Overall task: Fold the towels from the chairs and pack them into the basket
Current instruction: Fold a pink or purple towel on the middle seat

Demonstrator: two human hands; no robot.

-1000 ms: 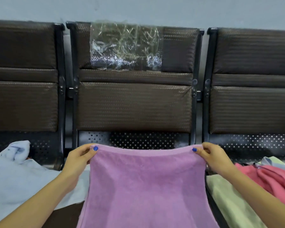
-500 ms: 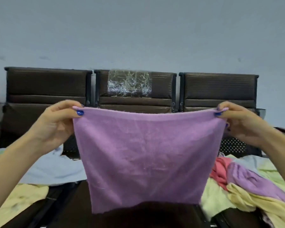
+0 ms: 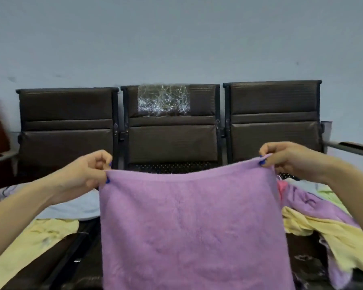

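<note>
Pinching the top corners of the purple terry towel (image 3: 189, 222), the left hand (image 3: 86, 172) and right hand (image 3: 289, 159) hold it spread above the dark chairs (image 3: 172, 141) (basket unseen); folding comes next, probably bringing both corners together.

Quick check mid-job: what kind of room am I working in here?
Probably a waiting area or lobby, not a home. A row of three linked dark chairs with metal frames stands against a bare grey wall, loose towels heaped on the seats. Both hands hold up a purple towel.
</note>
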